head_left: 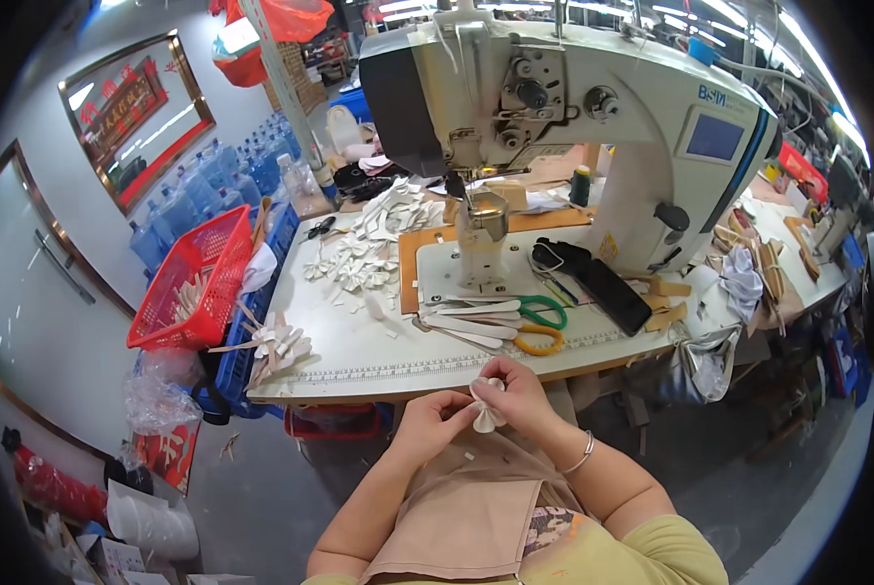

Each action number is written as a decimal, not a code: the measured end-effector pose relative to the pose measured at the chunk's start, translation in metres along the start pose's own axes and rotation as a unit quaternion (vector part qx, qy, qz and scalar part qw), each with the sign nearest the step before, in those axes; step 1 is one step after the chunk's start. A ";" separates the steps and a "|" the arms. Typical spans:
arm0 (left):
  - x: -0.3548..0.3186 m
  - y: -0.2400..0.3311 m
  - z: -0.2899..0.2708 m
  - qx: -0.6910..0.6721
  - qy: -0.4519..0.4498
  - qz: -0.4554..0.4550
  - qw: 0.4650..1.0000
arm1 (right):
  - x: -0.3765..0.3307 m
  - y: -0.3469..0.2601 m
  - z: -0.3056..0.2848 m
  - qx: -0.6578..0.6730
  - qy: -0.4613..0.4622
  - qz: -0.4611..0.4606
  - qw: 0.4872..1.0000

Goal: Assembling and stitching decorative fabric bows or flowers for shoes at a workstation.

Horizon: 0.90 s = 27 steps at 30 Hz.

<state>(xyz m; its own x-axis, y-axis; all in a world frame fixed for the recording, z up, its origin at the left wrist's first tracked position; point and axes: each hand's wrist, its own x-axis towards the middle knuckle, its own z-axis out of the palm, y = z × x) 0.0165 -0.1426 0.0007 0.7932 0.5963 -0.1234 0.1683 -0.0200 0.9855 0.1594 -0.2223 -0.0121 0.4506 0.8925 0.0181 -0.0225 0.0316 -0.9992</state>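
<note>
A small white gathered bow, perhaps of leather or fabric, is pinched between my two hands in front of the table's near edge. My left hand grips its left side with thumb and fingertips. From the right, my right hand presses its upper part between thumb and fingers. Beyond them on the table lie scissors with green handles, others with orange handles and a fan of white strips. A sewing machine stands behind these, its needle over a raised post.
White bow-like pieces are heaped left of the machine. Another bundle sits at the table's left corner, near a red basket. A black phone and green thread spool are by the machine. Material scraps lie right.
</note>
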 end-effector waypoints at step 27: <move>0.171 0.119 -0.037 0.092 -0.041 0.114 0.988 | 0.128 -0.106 -0.097 -0.335 0.024 -0.424 0.841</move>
<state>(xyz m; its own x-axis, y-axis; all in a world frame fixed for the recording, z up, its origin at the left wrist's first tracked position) 0.1506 -0.0129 0.1016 0.8667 0.4918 0.0835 0.0763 -0.2962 0.9521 0.3062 -0.1551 0.0925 0.0869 0.6564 0.7494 0.8257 0.3734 -0.4228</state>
